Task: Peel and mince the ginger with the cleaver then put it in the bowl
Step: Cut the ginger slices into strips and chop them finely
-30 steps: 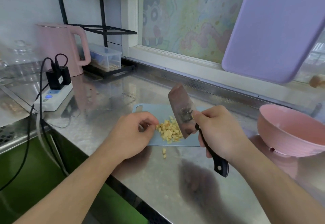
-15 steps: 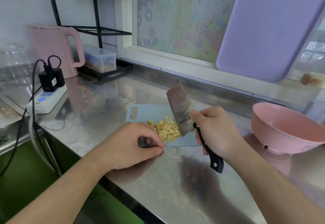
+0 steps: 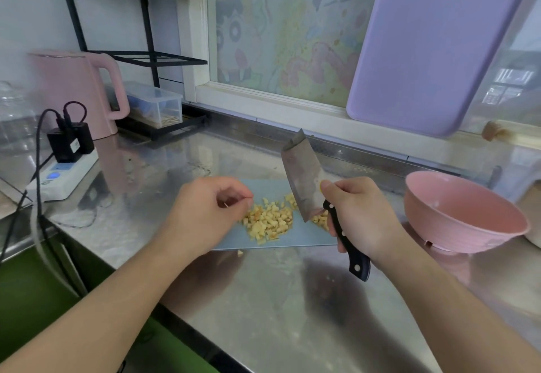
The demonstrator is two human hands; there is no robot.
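Note:
Minced ginger (image 3: 269,221) lies in a yellow heap on the pale blue cutting board (image 3: 304,238). One stray ginger bit (image 3: 240,252) sits on the steel counter just off the board's near edge. My left hand (image 3: 205,214) hovers at the heap's left side, its fingertips pinched on a small pale ginger bit. My right hand (image 3: 357,214) grips the black handle of the cleaver (image 3: 301,176), whose blade points up and away, tilted, with its heel over the right side of the heap. The pink bowl (image 3: 456,226) stands to the right of the board, with nothing in it.
A pink kettle (image 3: 73,91), a power strip (image 3: 64,173) with plugs and cables, and a clear box (image 3: 155,106) under a black rack (image 3: 146,59) stand at the back left. A purple board (image 3: 433,44) leans on the window. The counter's front edge runs diagonally below my arms.
My left hand dropped to the counter in front of the board, closed on a fallen bit, and has come back up beside the heap. The cleaver stayed raised in my right hand.

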